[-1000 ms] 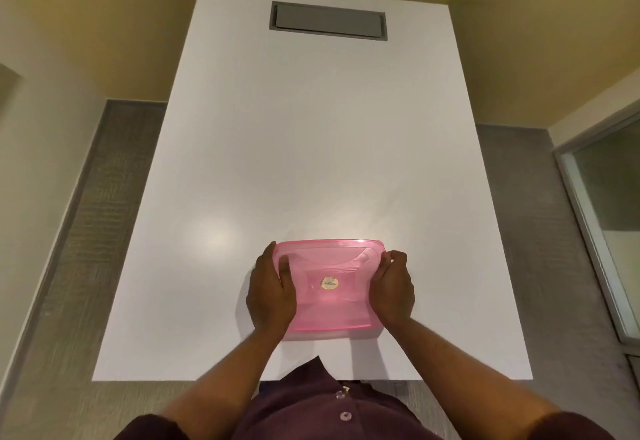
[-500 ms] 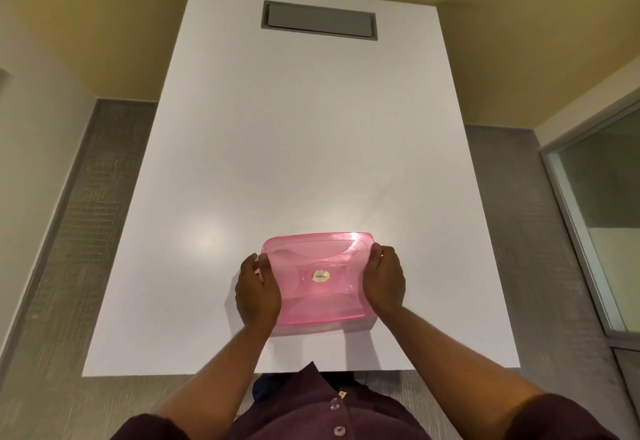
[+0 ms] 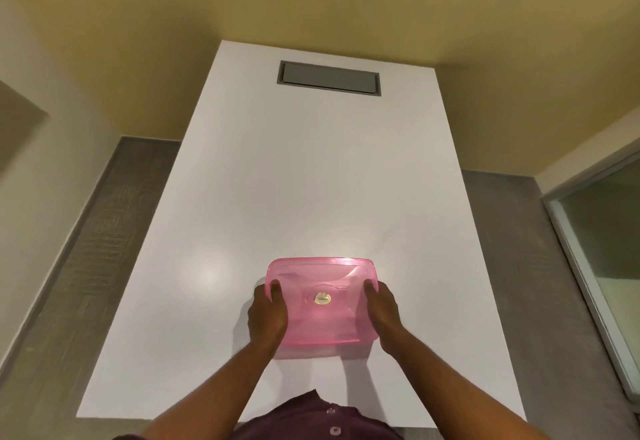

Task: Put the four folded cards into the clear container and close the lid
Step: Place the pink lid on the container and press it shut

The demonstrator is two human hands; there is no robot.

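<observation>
A clear container with a translucent pink lid (image 3: 322,280) sits on the white table (image 3: 311,180) near its front edge. The lid lies flat on top, with a small gold sticker at its middle. My left hand (image 3: 266,315) grips the container's left side, thumb pressed on the lid. My right hand (image 3: 382,315) grips the right side, thumb on the lid too. Faint shapes show through the pink lid, but I cannot tell whether they are the folded cards.
A grey rectangular hatch (image 3: 329,78) is set into the far end of the table. Grey floor runs along both long sides. A glass panel (image 3: 602,259) stands at the right. Yellow walls lie beyond the table.
The camera tilted up, so table and container sit lower in view. My left thumb came back onto the lid. Both hands stay on the container's sides.
</observation>
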